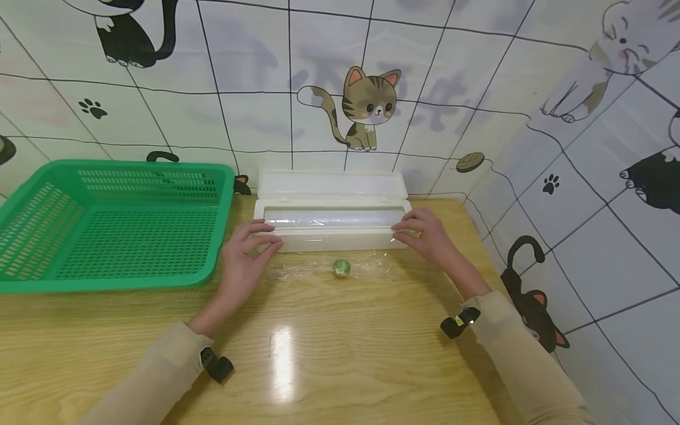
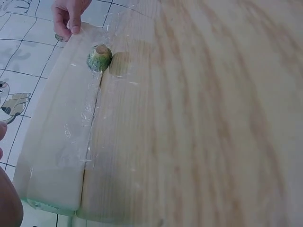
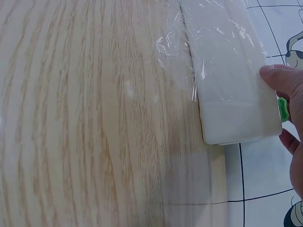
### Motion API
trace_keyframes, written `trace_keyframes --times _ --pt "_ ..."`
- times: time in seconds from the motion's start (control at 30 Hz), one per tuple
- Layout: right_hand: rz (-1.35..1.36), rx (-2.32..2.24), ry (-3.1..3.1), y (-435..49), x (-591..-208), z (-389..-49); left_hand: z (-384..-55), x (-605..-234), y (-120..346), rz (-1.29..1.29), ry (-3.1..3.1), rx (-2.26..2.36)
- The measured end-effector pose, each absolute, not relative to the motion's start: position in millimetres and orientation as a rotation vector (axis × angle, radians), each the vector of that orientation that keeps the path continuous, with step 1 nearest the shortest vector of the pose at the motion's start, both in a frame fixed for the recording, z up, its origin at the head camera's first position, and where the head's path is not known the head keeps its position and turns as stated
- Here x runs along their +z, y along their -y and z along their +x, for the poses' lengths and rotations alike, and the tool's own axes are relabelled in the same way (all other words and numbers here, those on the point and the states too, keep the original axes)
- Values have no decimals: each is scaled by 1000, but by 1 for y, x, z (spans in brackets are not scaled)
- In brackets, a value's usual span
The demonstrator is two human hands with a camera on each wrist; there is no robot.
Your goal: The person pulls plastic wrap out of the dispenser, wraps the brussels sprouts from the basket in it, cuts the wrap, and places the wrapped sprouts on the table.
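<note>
A white wrap dispenser box (image 1: 334,240) lies with its lid (image 1: 332,184) raised, a roll of clear film (image 1: 340,218) inside. A sheet of plastic wrap (image 1: 297,270) hangs over the front onto the table. On this sheet sits a Brussels sprout (image 1: 342,268), its pale cut end showing in the left wrist view. At the box's left end my left hand (image 1: 247,254) pinches the wrap between thumb and fingers. My right hand (image 1: 425,235) pinches it at the right end, the thumb (image 3: 269,74) by the box's upper edge. The left fingertips are out of the left wrist view.
A green plastic basket (image 1: 225,224) stands left of the box, close to my left hand. Behind the box rises a wall (image 1: 255,112) covered in cat-patterned sheeting, and another stands at the right. The wooden table (image 1: 340,348) spreads out in front.
</note>
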State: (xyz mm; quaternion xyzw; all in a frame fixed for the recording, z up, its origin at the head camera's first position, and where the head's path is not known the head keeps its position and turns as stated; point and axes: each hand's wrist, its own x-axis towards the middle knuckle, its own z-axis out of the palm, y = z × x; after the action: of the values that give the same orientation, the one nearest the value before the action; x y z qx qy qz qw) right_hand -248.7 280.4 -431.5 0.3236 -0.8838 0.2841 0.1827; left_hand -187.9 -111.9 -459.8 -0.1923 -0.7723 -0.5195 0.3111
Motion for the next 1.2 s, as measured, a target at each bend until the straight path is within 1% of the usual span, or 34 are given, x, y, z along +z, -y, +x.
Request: trace_keyframes --times 0.2,0.33,0.6,0.83,1.2 --pt "905 776 2506 -282 -431 -248 -185 -459 112 -518 2048 -1375" --pt "974 743 2413 -284 -431 -245 -183 -458 112 -535 2040 -1390" --pt "1096 683 2299 -285 -428 -221 -173 -456 113 -539 2030 -1456" --pt "1202 619 2244 -285 -436 -204 -157 -459 119 -515 2141 -1456" --pt "1330 671 2197 -293 -446 -190 -143 -466 117 -641 2147 -1369"
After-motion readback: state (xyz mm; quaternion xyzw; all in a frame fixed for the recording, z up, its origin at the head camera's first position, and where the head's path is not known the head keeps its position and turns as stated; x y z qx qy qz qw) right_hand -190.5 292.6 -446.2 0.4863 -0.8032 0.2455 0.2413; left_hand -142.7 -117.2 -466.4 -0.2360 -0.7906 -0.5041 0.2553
